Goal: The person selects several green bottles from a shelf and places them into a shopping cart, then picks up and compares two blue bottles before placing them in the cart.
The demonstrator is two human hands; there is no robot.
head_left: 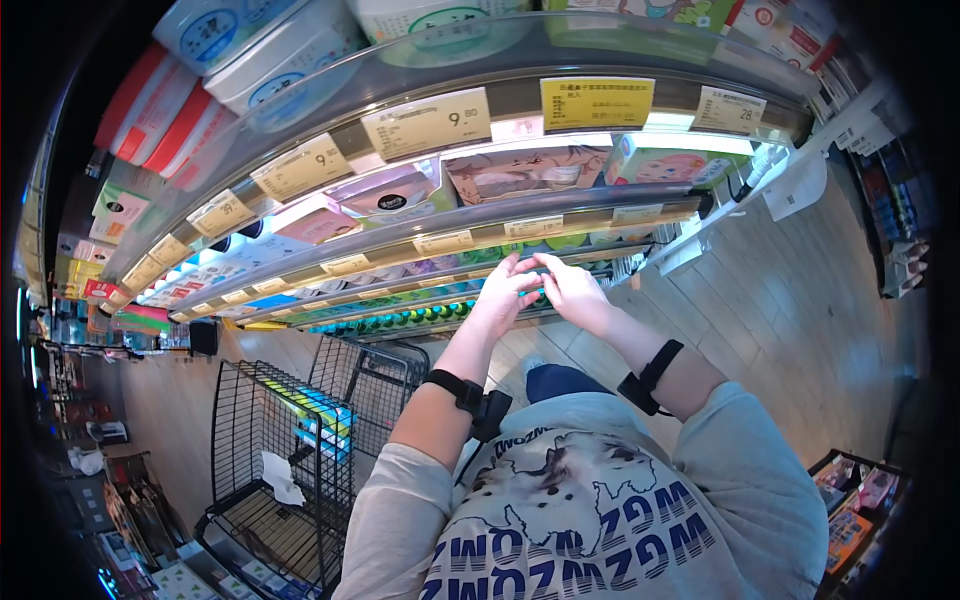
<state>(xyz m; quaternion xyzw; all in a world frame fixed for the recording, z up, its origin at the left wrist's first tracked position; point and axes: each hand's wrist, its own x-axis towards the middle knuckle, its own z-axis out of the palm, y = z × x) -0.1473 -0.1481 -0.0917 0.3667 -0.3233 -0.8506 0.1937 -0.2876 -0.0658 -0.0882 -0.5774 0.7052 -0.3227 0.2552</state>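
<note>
My left hand and my right hand meet in front of the lower shelves, fingertips close together. Both have fingers stretched out and slightly apart, and nothing shows between them. Behind them runs a shelf edge with price tags. Green-topped bottles stand in a row on the bottom shelf. Above the hands, a pinkish-brown box sits on the middle shelf next to a box with a cartoon picture. A black strap circles my left forearm, and another strap my right.
A black wire shopping cart stands at my left, holding a blue and yellow package and a white paper. Tubs line the top shelf above a yellow price tag. Wooden floor stretches to the right.
</note>
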